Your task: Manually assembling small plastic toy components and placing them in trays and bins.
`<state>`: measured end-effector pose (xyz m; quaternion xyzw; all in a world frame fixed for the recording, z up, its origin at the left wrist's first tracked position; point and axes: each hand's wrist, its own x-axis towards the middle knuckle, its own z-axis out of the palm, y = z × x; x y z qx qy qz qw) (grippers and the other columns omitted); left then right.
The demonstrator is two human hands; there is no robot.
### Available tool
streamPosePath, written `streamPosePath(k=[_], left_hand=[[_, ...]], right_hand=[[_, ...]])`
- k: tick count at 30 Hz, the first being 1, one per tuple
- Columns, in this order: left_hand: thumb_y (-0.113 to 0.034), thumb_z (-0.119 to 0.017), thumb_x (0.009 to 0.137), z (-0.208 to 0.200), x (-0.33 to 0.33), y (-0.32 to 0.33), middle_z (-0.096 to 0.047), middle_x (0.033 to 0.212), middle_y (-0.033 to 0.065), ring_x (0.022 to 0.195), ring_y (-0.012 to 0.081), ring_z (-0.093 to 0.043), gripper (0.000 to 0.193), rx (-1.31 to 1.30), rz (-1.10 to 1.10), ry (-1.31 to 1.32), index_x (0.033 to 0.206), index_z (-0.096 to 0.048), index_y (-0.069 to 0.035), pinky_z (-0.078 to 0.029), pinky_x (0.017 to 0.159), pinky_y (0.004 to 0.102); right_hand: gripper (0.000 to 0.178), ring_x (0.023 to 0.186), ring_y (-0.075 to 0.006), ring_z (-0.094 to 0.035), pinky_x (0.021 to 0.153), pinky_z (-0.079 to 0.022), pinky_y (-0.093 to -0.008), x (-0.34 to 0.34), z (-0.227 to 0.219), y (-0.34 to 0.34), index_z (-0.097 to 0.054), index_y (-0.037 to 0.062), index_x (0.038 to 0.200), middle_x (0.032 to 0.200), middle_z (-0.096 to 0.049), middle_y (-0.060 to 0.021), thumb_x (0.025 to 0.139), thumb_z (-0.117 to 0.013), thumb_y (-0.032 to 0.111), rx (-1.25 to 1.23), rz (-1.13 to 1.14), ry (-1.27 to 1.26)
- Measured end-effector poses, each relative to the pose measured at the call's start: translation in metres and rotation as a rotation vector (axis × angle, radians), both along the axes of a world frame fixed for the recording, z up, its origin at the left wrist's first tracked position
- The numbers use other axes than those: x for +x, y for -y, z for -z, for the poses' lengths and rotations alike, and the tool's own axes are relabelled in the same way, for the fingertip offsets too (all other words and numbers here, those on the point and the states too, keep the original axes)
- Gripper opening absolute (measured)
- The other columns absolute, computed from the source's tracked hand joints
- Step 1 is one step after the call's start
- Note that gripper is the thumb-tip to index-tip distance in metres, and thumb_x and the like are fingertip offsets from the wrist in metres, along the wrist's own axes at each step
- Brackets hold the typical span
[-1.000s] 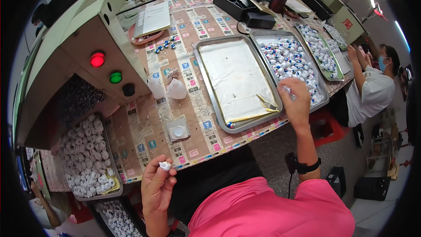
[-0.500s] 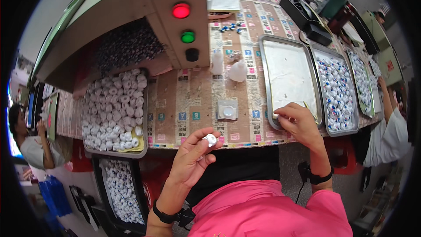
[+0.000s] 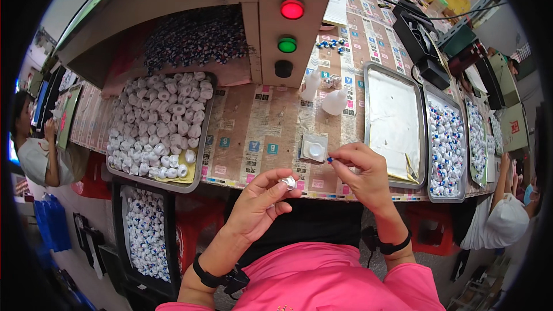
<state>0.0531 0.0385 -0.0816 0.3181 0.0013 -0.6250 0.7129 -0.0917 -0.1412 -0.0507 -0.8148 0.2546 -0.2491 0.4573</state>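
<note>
My left hand pinches a small white rounded piece between thumb and fingers, just in front of the table edge. My right hand is closed at the fingertips on a tiny dark blue piece. Those fingertips are beside a small round white dish that stands on a square pad. Behind the dish are two translucent squeeze bottles. At the left, a metal tray holds many white rounded pieces like the one in my left hand.
A metal tray lined with white sheet lies to the right. Beyond it, another tray holds white-and-blue pieces. A machine housing with red and green lights rises at the back left. Other people sit at both sides and the far end.
My right hand has moved left from the lined tray to beside the dish, and a blue piece now shows at its fingertips. My left hand still holds the white piece. The view has shifted.
</note>
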Motion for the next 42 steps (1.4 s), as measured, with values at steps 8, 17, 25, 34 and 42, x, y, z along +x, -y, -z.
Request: streamPosePath(k=[8,17,25,34,42], left_hand=[[-0.006,-0.056,0.092,-0.002,0.004,-0.003,-0.059,0.114,0.0116,0.093,0.0173,-0.065,0.03,-0.033,0.006,0.021,0.122,-0.052,-0.003,-0.056,0.061,0.0217],[-0.006,-0.057,0.091,-0.003,-0.001,0.001,-0.06,0.111,0.0101,0.091,0.0164,-0.065,0.032,-0.015,-0.009,0.081,0.122,-0.052,-0.003,-0.055,0.06,0.0213],[-0.006,-0.058,0.091,-0.004,-0.008,0.007,-0.062,0.107,0.0091,0.091,0.0161,-0.064,0.032,-0.006,-0.001,0.132,0.122,-0.053,-0.003,-0.055,0.06,0.0212],[-0.005,-0.062,0.088,-0.007,-0.016,0.008,-0.063,0.104,0.0084,0.09,0.0147,-0.064,0.032,-0.01,0.015,0.165,0.119,-0.056,-0.002,-0.053,0.061,0.0205],[0.002,-0.064,0.084,-0.013,-0.023,0.01,-0.065,0.094,0.0111,0.078,0.0159,-0.066,0.028,0.037,-0.011,0.338,0.112,-0.062,0.0,-0.056,0.062,0.0212]], right_hand=[[0.014,0.078,-0.0276,-0.061,0.069,-0.049,-0.0356,0.027,0.012,0.004,-0.068,0.0031,0.088,0.083,-0.063,-0.0098,0.073,-0.068,0.002,-0.387,-0.056,-0.085],[0.013,0.078,-0.0254,-0.062,0.069,-0.049,-0.0334,0.024,0.002,-0.002,-0.069,0.0026,0.087,0.083,-0.064,-0.0094,0.074,-0.069,0.002,-0.323,-0.034,-0.062],[0.015,0.076,-0.0156,-0.063,0.065,-0.048,-0.0262,0.006,-0.021,-0.031,-0.07,0.0019,0.092,0.087,-0.067,-0.0092,0.077,-0.068,0.0,0.061,-0.102,0.081],[0.018,0.078,-0.0166,-0.064,0.066,-0.05,-0.0255,-0.001,-0.013,-0.034,-0.071,0.0033,0.096,0.088,-0.067,-0.0109,0.078,-0.068,-0.001,0.117,-0.151,0.081],[0.017,0.075,-0.0168,-0.061,0.065,-0.048,-0.0266,-0.008,-0.007,-0.029,-0.07,0.0019,0.093,0.082,-0.065,-0.0101,0.077,-0.07,-0.002,0.151,-0.206,0.147]])
